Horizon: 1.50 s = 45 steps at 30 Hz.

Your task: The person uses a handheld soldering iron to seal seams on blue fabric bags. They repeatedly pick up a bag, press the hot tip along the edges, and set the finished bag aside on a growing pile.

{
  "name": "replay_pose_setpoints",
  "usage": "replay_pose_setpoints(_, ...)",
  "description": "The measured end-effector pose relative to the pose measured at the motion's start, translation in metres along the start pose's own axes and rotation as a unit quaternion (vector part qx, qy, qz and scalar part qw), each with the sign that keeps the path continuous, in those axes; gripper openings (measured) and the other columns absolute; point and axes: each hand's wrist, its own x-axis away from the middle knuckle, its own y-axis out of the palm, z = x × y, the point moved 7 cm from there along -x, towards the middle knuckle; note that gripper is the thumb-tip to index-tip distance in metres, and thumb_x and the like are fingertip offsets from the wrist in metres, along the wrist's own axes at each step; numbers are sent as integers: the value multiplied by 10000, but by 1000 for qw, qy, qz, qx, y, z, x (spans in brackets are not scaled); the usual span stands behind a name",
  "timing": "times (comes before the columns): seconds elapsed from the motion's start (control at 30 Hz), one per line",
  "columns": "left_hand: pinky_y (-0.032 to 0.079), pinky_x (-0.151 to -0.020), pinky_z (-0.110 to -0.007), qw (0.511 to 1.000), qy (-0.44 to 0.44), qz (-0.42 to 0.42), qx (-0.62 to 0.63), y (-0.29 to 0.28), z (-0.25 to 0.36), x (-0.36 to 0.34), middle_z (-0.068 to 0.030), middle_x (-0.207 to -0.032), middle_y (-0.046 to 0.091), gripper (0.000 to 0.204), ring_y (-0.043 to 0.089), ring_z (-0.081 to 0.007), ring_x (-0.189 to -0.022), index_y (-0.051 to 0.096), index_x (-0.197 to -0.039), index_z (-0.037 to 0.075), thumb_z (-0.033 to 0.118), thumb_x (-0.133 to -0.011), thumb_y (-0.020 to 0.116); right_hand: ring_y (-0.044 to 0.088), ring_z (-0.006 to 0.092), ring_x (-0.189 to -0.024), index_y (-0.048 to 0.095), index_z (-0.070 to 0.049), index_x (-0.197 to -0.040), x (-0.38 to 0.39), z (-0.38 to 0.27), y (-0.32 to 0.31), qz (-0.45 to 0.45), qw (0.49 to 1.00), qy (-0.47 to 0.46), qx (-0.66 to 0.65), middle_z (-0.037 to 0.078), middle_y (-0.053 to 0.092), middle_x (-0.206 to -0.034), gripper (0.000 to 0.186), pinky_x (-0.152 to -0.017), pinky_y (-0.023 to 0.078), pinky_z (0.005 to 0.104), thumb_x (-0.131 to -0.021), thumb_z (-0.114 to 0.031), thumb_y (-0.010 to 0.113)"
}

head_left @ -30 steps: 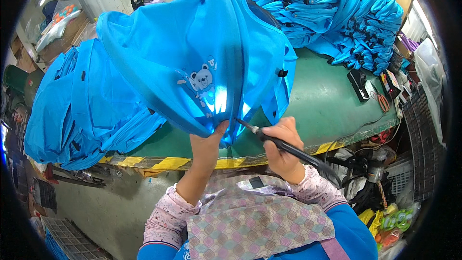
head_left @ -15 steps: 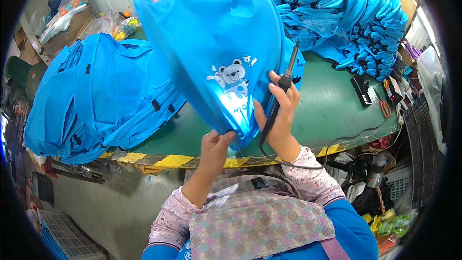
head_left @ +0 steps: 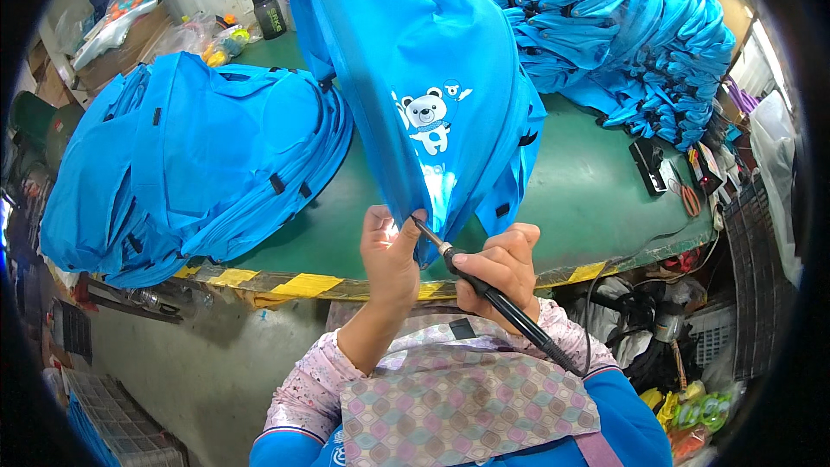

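Two hands are raised over the near edge of the green bench point(head_left: 596, 199). A blue fabric piece point(head_left: 432, 95) printed with a cartoon bear is held up above the bench, its lower edge pinched by the closed left hand point(head_left: 389, 255). A black pen-shaped tool point(head_left: 493, 298) is gripped by the right hand point(head_left: 501, 268), its tip touching that edge. Stacks of blue fabric point(head_left: 190, 164) lie behind.
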Motion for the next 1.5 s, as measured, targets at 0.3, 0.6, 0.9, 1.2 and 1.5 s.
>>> replay_pose_setpoints(0.3,506,-797,-259,998,29,3,-52,-4,4,4,-39,-1006,648,226,633,-128,-885,525,-1001,83,27,-907,723,486,169,-691,699,-146,-1030,-18,-1,12,-18,1000,-12,22,-43,523,-723,334,-710,337,363,-705,-151,777)
replay_pose_setpoints(0.6,538,-820,-280,999,33,8,-3,0,29,2,-87,-1120,673,260,662,-155,-947,527,-1058,73,8,-899,722,601,255,-924,507,17,-1280,-3,69,-27,175,963,202,32,140,637,-1033,312,-913,437,389,-975,-22,562)
replay_pose_setpoints(0.9,507,-887,-431,755,205,-169,-600,63,52,-5,-241,-1157,609,585,648,-361,-1042,325,-1369,-82,71,-924,674,477,247,-1213,334,-10,-1443,-68,113,24,257,931,215,-144,156,428,-1390,560,-958,438,339,-996,-212,603)
replay_pose_setpoints(1.2,412,-1055,-417,753,245,-247,-558,150,62,-154,-286,-1357,529,658,548,-369,-1243,325,-1453,-100,130,-926,645,661,314,-1085,239,-10,-1449,-72,162,-7,267,939,78,-200,305,413,-1433,642,-913,546,421,-979,-192,635)
replay_pose_setpoints(1.5,408,-1075,-371,694,330,-334,-546,365,-63,-392,-222,-1362,581,664,552,-321,-1255,464,-1423,3,178,-835,719,674,202,-819,310,-5,-1410,25,225,-33,252,924,275,-81,257,495,-1327,548,-756,575,328,-968,-110,617)
